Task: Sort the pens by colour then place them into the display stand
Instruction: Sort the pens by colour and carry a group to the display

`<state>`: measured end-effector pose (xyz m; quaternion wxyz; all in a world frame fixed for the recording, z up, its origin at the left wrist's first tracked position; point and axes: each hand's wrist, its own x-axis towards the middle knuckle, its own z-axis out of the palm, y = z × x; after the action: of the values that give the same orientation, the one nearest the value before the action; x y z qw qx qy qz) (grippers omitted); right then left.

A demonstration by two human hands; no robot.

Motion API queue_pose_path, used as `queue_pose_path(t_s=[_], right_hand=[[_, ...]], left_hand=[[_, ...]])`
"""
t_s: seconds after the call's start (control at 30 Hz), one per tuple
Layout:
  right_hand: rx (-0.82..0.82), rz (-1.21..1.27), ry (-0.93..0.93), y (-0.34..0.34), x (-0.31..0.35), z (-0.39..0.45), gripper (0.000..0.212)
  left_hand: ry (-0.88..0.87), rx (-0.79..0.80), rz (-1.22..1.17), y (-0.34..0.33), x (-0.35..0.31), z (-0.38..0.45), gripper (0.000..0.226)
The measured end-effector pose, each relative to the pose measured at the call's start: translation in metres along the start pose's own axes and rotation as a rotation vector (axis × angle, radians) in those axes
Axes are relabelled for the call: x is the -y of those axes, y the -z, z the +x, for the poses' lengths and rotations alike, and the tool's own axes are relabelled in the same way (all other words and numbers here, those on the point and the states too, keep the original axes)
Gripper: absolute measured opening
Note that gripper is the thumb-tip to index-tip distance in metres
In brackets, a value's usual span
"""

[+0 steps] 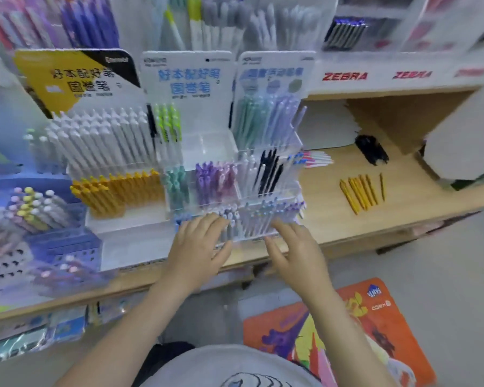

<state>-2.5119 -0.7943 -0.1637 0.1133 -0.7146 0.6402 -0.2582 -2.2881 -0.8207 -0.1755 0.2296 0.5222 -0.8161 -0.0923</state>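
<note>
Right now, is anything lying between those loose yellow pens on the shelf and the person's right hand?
Nothing visible does. Bare wooden shelf separates the loose yellow pens from the right hand, which rests at the clear plastic display stand.

Two hands, three header cards, and about seven loose yellow pens.

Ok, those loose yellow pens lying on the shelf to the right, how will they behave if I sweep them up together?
The yellow pens look slim and rigid, so probably stiff and light. They lie flat, side by side on the smooth wooden shelf, so they are apt to roll or scatter if pushed sideways. One lies slightly apart from the rest; a single sweep may miss it.
</note>
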Motion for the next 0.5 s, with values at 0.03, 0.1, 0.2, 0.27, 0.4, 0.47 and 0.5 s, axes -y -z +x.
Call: queue_pose_path(t_s=[0.03, 0.1, 0.2, 0.27, 0.4, 0.47, 0.5], right_hand=[[-0.022, -0.028, -0.027, 0.013, -0.031, -0.013, 0.04], [-0.034, -0.054, -0.119, 0.041, -0.089, -0.038, 0.041], [-0.028, -0.048, -0.237, 0.078, -0.161, -0.065, 0.046], [-0.021, -0.017, -0.302, 0.095, -0.197, -0.073, 0.048], [-0.027, 0.006, -0.379, 0.111, -0.258, -0.061, 0.046], [0.005, 0.009, -0.404, 0.112, -0.286, -0.049, 0.044], [0.02, 0.015, -0.413, 0.112, -0.299, -0.041, 0.043]], left_hand=[[0.009, 0.065, 0.008, -0.021, -0.023, 0.005, 0.043], [0.019, 0.185, 0.016, -0.058, -0.069, 0.013, 0.044], [0.009, 0.286, 0.017, -0.091, -0.135, 0.035, 0.045], [-0.011, 0.313, 0.007, -0.106, -0.17, 0.054, 0.047], [-0.039, 0.343, -0.006, -0.146, -0.213, 0.099, 0.048], [-0.03, 0.362, -0.015, -0.172, -0.224, 0.121, 0.048], [-0.025, 0.377, -0.022, -0.187, -0.227, 0.131, 0.048]])
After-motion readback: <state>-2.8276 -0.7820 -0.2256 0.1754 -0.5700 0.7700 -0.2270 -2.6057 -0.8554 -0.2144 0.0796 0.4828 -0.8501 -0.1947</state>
